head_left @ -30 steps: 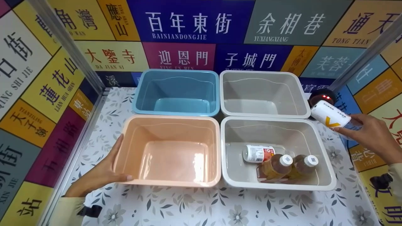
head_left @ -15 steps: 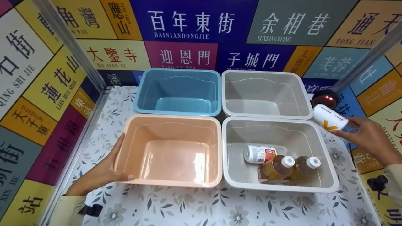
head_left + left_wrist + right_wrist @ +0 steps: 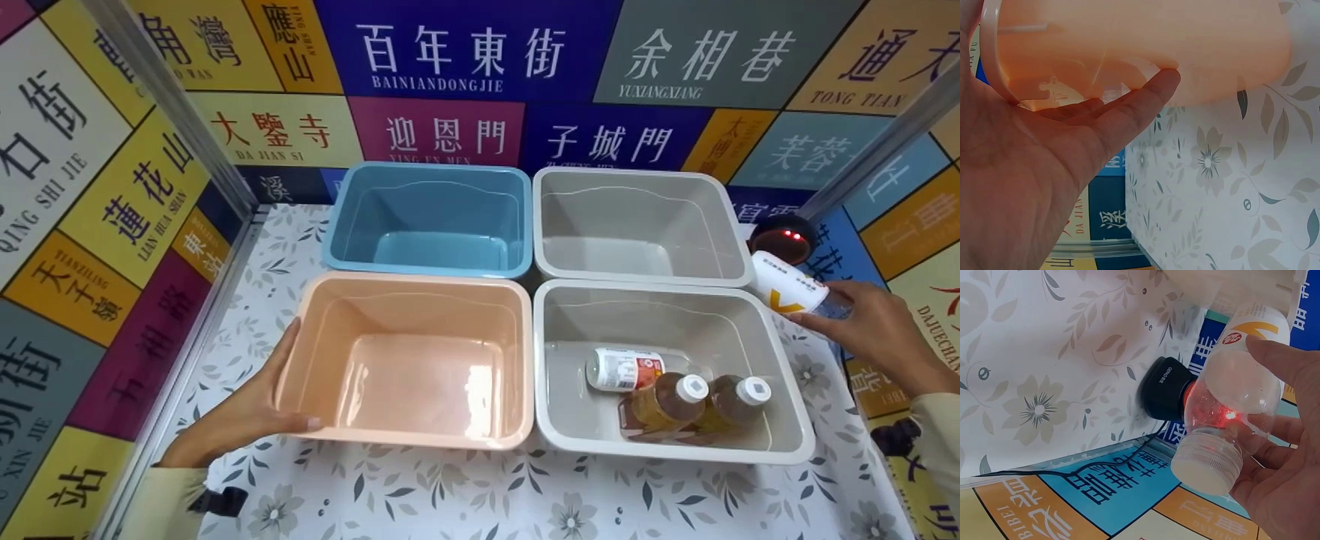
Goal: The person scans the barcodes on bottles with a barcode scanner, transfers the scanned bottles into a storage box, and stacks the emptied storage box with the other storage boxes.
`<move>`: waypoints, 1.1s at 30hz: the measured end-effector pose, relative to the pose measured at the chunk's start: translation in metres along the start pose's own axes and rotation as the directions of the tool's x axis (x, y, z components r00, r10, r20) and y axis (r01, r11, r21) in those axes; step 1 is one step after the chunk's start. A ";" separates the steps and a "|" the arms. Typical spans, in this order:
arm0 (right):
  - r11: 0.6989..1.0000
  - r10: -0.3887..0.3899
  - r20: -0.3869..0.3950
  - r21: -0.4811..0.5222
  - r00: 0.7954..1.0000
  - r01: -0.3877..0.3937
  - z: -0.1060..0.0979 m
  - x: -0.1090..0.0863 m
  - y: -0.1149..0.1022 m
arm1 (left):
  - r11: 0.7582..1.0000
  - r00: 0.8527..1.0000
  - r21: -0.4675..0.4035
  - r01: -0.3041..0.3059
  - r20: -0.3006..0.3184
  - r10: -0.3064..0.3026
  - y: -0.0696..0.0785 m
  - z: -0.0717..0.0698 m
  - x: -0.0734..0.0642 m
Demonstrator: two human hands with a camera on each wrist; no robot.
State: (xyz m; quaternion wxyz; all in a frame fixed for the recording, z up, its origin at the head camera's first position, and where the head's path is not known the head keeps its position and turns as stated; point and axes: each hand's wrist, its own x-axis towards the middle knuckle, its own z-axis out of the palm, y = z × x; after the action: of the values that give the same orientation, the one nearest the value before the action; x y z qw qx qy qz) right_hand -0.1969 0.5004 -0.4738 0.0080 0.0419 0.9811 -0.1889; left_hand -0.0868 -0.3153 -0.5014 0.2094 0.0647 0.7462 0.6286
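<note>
Inside the right grip [image 3: 874,319], a clear white-labelled bottle [image 3: 1235,388].

Colourful sign-printed walls [image 3: 431,131] stand behind and beside a flower-print table cover [image 3: 420,495], metal posts [image 3: 180,112] at its back corners

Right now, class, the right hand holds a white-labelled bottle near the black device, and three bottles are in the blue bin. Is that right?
Not quite: the three bottles are in the front grey bin, not the blue bin, as the head view shows. The right hand does hold a white-labelled bottle near the black device.
</note>
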 end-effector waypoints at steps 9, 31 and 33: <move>1.000 0.025 -0.029 0.007 0.999 -0.025 -0.010 -0.002 0.002 | 1.000 1.000 0.001 0.012 -0.008 -0.012 -0.001 0.000 0.001; 0.998 0.066 -0.112 0.025 0.992 -0.063 -0.031 -0.007 -0.007 | 0.999 1.000 0.037 0.022 -0.023 -0.021 0.000 0.001 0.001; 0.998 0.064 -0.109 0.031 0.992 -0.061 -0.033 -0.008 -0.011 | 1.000 1.000 0.026 0.016 -0.015 -0.016 0.000 0.001 0.000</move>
State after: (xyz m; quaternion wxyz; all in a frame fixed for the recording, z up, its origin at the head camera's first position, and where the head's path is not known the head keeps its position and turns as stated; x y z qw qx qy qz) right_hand -0.1903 0.5019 -0.4394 -0.0407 0.0829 0.9756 -0.1993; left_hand -0.0867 -0.3147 -0.5014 0.2078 0.0567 0.7563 0.6177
